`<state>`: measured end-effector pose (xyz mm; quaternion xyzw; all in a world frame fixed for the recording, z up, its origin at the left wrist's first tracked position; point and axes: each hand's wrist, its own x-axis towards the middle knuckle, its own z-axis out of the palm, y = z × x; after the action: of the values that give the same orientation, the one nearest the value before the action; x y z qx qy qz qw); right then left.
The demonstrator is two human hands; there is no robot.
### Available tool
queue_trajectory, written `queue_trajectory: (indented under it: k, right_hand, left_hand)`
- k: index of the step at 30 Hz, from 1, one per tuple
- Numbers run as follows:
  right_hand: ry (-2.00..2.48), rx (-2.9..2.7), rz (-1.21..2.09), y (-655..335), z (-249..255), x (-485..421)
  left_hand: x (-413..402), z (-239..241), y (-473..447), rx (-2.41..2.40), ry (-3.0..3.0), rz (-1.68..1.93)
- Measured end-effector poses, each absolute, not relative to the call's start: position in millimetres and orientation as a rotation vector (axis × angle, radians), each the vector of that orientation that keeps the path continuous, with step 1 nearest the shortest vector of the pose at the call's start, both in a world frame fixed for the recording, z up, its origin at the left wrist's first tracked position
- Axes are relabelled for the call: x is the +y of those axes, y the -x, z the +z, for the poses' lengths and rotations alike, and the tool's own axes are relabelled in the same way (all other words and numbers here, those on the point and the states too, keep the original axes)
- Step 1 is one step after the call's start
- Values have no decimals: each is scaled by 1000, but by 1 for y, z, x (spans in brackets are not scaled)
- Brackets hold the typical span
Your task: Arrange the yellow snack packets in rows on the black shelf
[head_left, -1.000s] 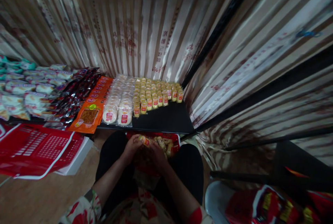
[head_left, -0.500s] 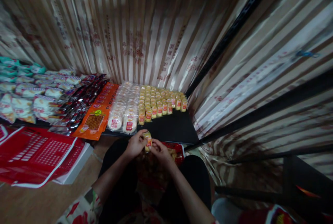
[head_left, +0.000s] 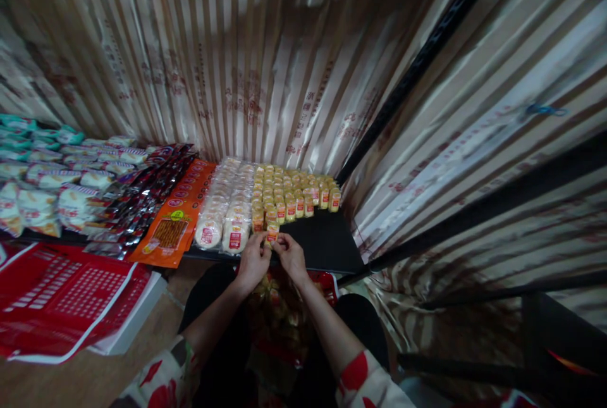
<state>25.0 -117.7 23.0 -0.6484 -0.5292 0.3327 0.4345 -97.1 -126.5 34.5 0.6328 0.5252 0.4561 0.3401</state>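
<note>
Between the fingertips of my left hand (head_left: 256, 259) and my right hand (head_left: 290, 255) is a small yellow snack packet (head_left: 272, 234) with a red-orange label. Both hands pinch its lower sides, and it stands upright at the near end of a column of like packets. Those yellow packets (head_left: 300, 204) form rows on a black shelf (head_left: 322, 240). Left of them lie two columns of round white wrapped crackers (head_left: 234, 236). Below my hands, between my knees, a red bag (head_left: 327, 281) holds more yellow packets (head_left: 277, 307).
An orange snack bag (head_left: 171, 231), dark shiny packets (head_left: 142, 196) and white-and-blue packets (head_left: 78, 205) continue along the shelf to the left. A red-and-white bag (head_left: 71, 297) lies at lower left. Black metal bars (head_left: 408, 88) and striped wrapping sheet (head_left: 284, 47) border the shelf.
Both hands have moved forward with the yellow packet, from above the bag to the shelf's front row. The packet now sits in line with the column there.
</note>
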Motion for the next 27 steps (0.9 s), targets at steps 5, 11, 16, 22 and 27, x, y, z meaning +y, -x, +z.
queue_trajectory:
  k: [5,11,16,22,27]
  right_hand:
    - [1776,-1458,602,-17,30,-111]
    - [1826,-1463,555,-14,29,-107]
    - [1765,-1432,530,-12,25,-103]
    - [1668,-1381,528,-11,17,-93]
    - [1636,-1436,557,-11,15,-87]
  left_hand:
    - [-121,32,99,1461,-1798,1162]
    - [-120,38,96,1470,-1863,1078]
    - [-121,34,94,1444,-1904,1060]
    - [-118,24,95,1415,-1916,1081]
    - [-116,17,96,1395,-1887,1096]
